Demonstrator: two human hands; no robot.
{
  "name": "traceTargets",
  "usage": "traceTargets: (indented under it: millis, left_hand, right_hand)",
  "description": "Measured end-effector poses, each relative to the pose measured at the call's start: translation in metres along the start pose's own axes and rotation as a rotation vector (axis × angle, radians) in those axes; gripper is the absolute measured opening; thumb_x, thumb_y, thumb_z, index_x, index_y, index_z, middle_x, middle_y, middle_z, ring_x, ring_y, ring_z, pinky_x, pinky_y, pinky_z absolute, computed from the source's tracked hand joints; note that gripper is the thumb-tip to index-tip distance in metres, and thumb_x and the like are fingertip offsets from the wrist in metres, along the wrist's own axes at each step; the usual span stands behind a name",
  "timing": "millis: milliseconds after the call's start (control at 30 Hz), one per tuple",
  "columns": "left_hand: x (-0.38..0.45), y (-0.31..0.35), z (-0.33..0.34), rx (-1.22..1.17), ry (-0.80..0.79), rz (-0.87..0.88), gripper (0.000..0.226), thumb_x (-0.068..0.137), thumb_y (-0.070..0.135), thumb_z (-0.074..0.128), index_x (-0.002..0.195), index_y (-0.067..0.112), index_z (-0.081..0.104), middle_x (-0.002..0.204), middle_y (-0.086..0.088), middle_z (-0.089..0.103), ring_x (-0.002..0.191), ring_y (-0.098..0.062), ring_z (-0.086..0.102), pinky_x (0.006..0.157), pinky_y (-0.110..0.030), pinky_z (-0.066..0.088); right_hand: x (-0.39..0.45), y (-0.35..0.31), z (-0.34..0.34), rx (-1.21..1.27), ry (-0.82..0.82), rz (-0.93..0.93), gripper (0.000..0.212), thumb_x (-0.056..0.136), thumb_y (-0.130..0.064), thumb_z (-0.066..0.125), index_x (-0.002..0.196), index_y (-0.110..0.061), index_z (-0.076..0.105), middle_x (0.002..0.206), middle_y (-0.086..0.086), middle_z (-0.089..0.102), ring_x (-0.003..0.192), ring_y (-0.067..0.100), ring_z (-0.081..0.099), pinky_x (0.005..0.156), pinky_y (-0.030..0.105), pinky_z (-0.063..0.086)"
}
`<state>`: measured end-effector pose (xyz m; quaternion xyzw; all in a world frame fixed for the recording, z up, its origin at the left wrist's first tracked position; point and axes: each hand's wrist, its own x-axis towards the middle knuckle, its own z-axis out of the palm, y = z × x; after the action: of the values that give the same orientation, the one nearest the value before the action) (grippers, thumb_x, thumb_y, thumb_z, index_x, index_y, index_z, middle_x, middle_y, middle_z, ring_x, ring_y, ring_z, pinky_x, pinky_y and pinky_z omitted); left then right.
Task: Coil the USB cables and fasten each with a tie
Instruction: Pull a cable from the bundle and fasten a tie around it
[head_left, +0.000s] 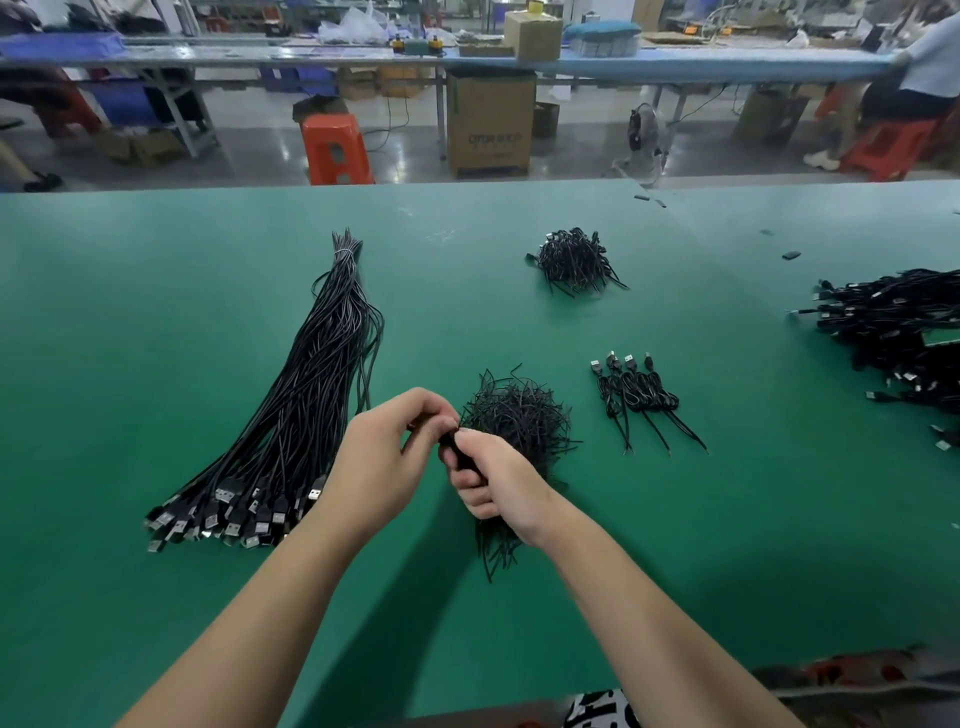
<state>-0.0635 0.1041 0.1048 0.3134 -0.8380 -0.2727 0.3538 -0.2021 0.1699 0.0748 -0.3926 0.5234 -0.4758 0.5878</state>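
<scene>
Counts on the green table (156, 312): one long bundle of uncoiled USB cables (306, 395), bound near its far tip, plugs fanned out at the near end, left of the hands. Individual cables in it too many to count. Four finished coils (636, 397) in a row, right of centre, plugs pointing away, tails pointing toward the camera. Two piles of black ties: near pile (519, 421) just behind and under the right hand, far pile (576, 260) well apart toward the far edge. One big heap of coiled cables (904, 332) at the right edge, partly out of view. A few small black scraps (791, 255) on the far right of the table.

Two hands, both above the table, meeting just in front of the near pile.

Right hand (498, 488): fingers curled round a small black coiled cable (457, 452); only a dark sliver shows between thumb and fingers (470, 478), the rest is hidden in the grip. Some black strands hang below the right wrist; can't tell if they are cable tail or loose ties.

Left hand (384, 457): fingers bent, thumb and fingertips (441, 415) pinched together at the top end of the same coiled cable, touching the right thumb. Whether a tie sits in that pinch is too small to tell.

Behind the table: an orange stool (335, 148) and a cardboard box (491, 124) on the floor.
</scene>
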Motion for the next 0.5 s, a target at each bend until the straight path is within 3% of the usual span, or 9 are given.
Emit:
traceTargets:
  millis: [133, 267, 400, 500]
  left_hand:
    - [0.005, 0.001, 0.0, -0.062, -0.044, -0.12, 0.017, 0.092, 0.009, 0.067, 0.082, 0.023, 0.069, 0.069, 0.028, 0.063, 0.061, 0.006, 0.055, 0.058, -0.006, 0.037]
    - [0.008, -0.001, 0.002, -0.031, -0.123, -0.248, 0.022, 0.092, 0.011, 0.067, 0.076, 0.025, 0.069, 0.058, 0.024, 0.061, 0.051, 0.005, 0.053, 0.052, -0.007, 0.036]
    - [0.011, -0.002, 0.006, 0.044, -0.149, -0.322, 0.028, 0.092, 0.01, 0.064, 0.073, 0.031, 0.065, 0.069, 0.013, 0.069, 0.064, -0.002, 0.063, 0.056, -0.011, 0.04]
    - [0.012, -0.002, 0.007, 0.073, -0.167, -0.361, 0.028, 0.093, 0.01, 0.062, 0.073, 0.029, 0.065, 0.067, 0.012, 0.067, 0.053, -0.001, 0.056, 0.051, -0.019, 0.041]
  right_hand:
    - [-0.004, 0.001, -0.002, -0.678, 0.16, -0.224, 0.036, 0.104, -0.041, 0.035, 0.074, -0.021, 0.037, 0.067, -0.008, 0.043, 0.061, 0.013, 0.038, 0.06, 0.034, 0.035]
    - [-0.006, -0.001, -0.004, -1.124, 0.184, -0.277, 0.03, 0.109, -0.035, 0.029, 0.083, -0.02, 0.036, 0.079, 0.0, 0.054, 0.075, 0.03, 0.055, 0.07, 0.044, 0.04]
    - [-0.004, 0.003, -0.002, -1.366, 0.229, -0.357, 0.028, 0.109, -0.033, 0.026, 0.095, -0.016, 0.044, 0.091, 0.009, 0.063, 0.079, 0.035, 0.06, 0.068, 0.042, 0.038]
    - [-0.002, 0.007, -0.003, -1.46, 0.251, -0.408, 0.033, 0.109, -0.034, 0.026, 0.101, -0.013, 0.05, 0.091, 0.008, 0.065, 0.077, 0.033, 0.062, 0.063, 0.038, 0.032]
